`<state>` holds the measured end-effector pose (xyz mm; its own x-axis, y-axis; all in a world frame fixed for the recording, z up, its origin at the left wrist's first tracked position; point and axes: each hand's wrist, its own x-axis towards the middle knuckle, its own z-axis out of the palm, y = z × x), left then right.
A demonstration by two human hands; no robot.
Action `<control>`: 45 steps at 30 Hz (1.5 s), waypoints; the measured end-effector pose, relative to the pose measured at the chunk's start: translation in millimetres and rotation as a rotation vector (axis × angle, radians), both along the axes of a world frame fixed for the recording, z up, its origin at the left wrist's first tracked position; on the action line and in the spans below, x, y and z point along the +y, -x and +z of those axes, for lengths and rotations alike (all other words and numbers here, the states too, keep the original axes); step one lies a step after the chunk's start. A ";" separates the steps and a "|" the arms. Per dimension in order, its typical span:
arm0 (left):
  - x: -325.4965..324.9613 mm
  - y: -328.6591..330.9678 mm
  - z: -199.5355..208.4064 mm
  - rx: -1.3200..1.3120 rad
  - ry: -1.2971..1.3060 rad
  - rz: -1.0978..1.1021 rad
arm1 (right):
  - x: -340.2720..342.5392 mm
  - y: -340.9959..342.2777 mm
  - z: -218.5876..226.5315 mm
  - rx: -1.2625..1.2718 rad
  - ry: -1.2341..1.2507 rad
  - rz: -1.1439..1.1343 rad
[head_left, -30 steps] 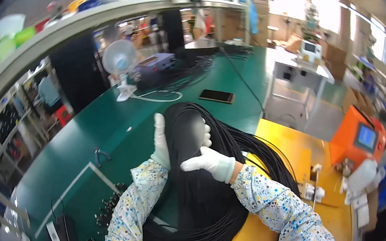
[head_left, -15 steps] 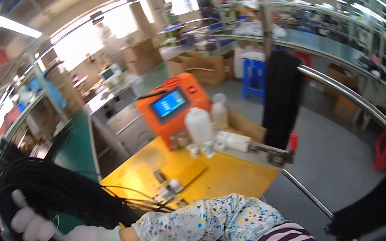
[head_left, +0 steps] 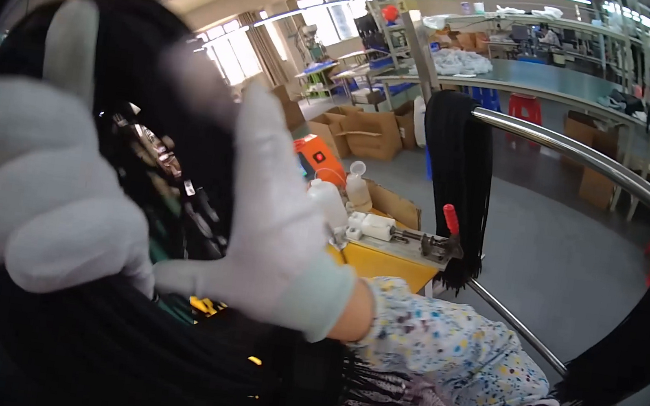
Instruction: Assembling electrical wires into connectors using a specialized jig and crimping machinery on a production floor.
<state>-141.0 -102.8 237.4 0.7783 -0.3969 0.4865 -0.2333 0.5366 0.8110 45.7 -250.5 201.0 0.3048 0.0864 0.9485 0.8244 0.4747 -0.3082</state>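
A large looped bundle of black cords [head_left: 147, 28] is raised close in front of me on the left. My left hand [head_left: 55, 192], in a white glove, has its fingers curled round the bundle's left side, with one digit pointing up. On the other side, my right hand [head_left: 278, 213], gloved in white with a pale green cuff, spreads its thumb and fingers around the cords; its fingertips are smeared by motion. The thumb reaches toward the left hand's fingers. Loose cord ends [head_left: 375, 382] lie over my lap.
Behind my right hand are a yellow tabletop [head_left: 387, 264], white bottles [head_left: 329, 203], an orange machine [head_left: 323, 157] and a red-handled clamp [head_left: 449, 228]. Black cords [head_left: 455, 179] hang from a metal rail [head_left: 587, 147]. Cardboard boxes [head_left: 371, 131] stand farther back.
Both hands have risen from the lower left toward the middle of the view. The black cords have come up with them and now hide much of the table and machine.
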 end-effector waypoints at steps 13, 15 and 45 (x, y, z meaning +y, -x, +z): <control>-144.7 -153.3 52.0 0.070 -0.186 -0.673 | -162.8 -55.1 -12.2 0.109 -0.263 -0.615; -168.0 -170.0 62.3 0.074 -0.215 -0.789 | -168.1 -58.8 -10.1 0.126 -0.333 -0.731; -249.9 -209.1 -12.7 0.075 0.675 -1.737 | -231.5 -129.5 -53.7 -0.066 -0.214 -1.715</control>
<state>68.1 -352.7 224.6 -0.2103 -0.4491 0.8684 0.8800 0.2999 0.3682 175.2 -482.0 147.3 -0.1293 -0.3884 0.9124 0.4017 -0.8618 -0.3099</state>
